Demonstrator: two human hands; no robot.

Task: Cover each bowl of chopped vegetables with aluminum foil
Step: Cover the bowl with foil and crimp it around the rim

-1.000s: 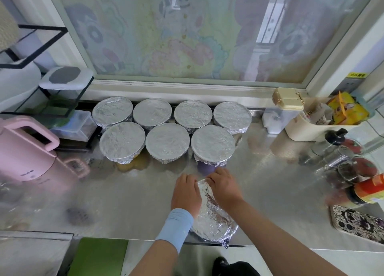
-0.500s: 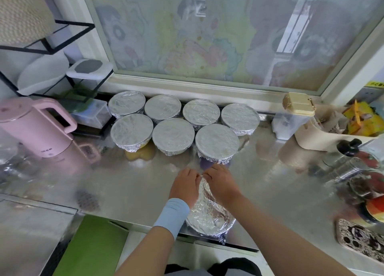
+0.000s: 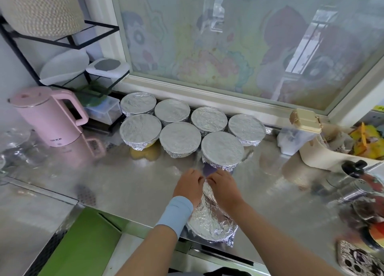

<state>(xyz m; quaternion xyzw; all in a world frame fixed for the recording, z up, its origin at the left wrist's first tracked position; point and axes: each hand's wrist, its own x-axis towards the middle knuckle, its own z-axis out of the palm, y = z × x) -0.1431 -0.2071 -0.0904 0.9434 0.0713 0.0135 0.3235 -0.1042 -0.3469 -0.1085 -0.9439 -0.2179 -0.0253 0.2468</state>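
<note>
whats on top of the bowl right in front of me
Crinkled foil covers the whole top and wraps down the sides. The left hand and right hand grip its far edge. Whatever is inside cannot be seen under the foil.

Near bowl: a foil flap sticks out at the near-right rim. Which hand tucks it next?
Right, probably. The left hand and right hand both pinch the foil at its far edge, but the loose flap lies on the right hand's side; the left would have to cross over.
</note>
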